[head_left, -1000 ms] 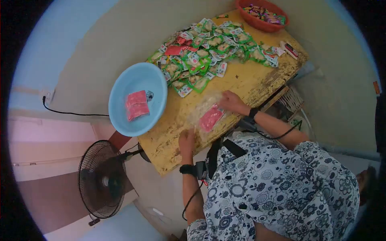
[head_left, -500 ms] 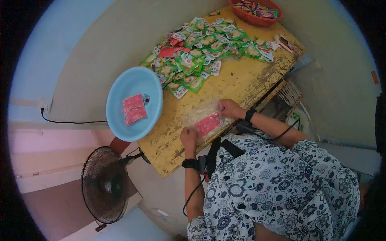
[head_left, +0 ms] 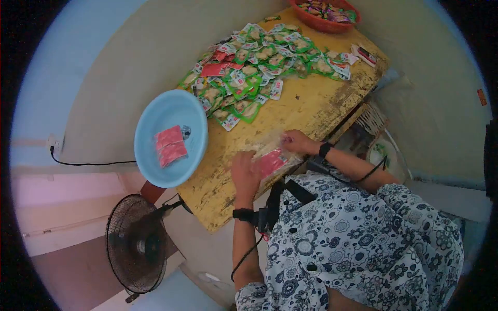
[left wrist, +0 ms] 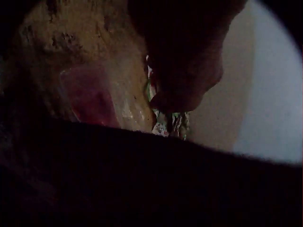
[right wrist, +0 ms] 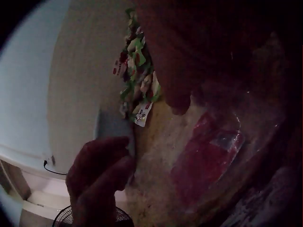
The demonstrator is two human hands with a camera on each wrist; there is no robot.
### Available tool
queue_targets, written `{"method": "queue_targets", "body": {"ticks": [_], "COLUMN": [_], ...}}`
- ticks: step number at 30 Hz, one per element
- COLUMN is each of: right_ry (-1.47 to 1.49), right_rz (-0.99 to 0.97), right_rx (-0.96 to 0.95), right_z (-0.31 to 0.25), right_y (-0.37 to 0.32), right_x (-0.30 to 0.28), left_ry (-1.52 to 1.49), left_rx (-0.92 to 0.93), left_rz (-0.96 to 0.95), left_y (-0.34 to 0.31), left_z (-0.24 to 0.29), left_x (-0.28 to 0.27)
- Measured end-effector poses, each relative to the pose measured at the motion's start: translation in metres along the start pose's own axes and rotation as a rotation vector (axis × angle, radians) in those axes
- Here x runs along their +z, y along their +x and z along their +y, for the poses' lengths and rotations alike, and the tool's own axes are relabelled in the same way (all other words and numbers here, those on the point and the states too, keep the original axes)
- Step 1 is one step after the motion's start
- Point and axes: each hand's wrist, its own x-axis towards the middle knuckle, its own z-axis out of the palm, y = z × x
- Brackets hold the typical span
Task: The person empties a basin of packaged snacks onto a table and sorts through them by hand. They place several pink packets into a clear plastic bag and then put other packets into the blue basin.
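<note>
Left hand (head_left: 245, 172) shifted upward, grip unclear, right hand (head_left: 301, 141) pinching bag (head_left: 265, 142), pink packet (head_left: 272, 162) slanting up-right

Two round plastic basins: light-blue basin (head_left: 193, 155), red basin (head_left: 321, 24)
I count one black wire-caged fan (head_left: 137, 243); green-edged packets (head_left: 241, 85) overlap beyond counting.

Tabletop (head_left: 207, 202): wood by the look, yellow paint, rough and worn through in dark patches. Basin (head_left: 171, 179): smooth pale-blue plastic. Basket (head_left: 332, 26): red plastic. Bag (head_left: 267, 142): clear plastic film, wrinkled, shiny spots. Pink packet (right wrist: 203, 161): looks like glossy plastic, right wrist view is dim. Shirt (head_left: 358, 233): matt printed cloth. Fan guard (head_left: 116, 249): thin dark wire.
</note>
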Motion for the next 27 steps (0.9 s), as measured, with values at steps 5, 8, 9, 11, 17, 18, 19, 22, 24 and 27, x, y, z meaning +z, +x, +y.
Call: {"method": "queue_targets", "body": {"ticks": [5,8,9,11,17,18,19,22,24,27], "right_ry": [-0.081,0.047,0.043,0.037,-0.091,-0.069,-0.045,0.049,0.076,0.044], "right_rz": [0.035,0.056,0.089,0.149,0.148,0.216,0.283,0.373,0.396,0.411], "right_rx": [0.028,-0.016,-0.023,-0.035,0.078,0.090,0.098,0.000,-0.097,-0.208], "right_z": [-0.031,-0.030,-0.026,-0.020,-0.048,-0.051,-0.054,-0.063,-0.074,-0.101], "right_y": [0.003,0.008,0.010,0.010,0.013,0.017,0.022,0.048,0.070,0.104], "right_x": [-0.007,-0.006,-0.002,0.006,-0.003,-0.007,-0.011,-0.025,-0.038,-0.055], "left_ry": [-0.099,-0.100,-0.107,0.001,0.111,0.075,0.021,-0.142,-0.260,-0.240], "left_rx": [0.078,0.070,0.067,0.125,0.063,0.058,0.043,-0.010,-0.050,0.002], "left_rz": [-0.242,-0.369,-0.416,-0.431,-0.421,-0.414,-0.387,-0.330,-0.322,-0.280], "left_y": [0.014,0.009,0.009,0.007,-0.013,-0.016,-0.020,-0.031,-0.036,-0.040], "left_z": [0.003,-0.007,-0.005,-0.004,-0.009,-0.010,-0.011,-0.018,-0.029,-0.026], "left_x": [0.037,0.049,0.047,0.035,0.024,0.026,0.027,0.032,0.040,0.038]}}
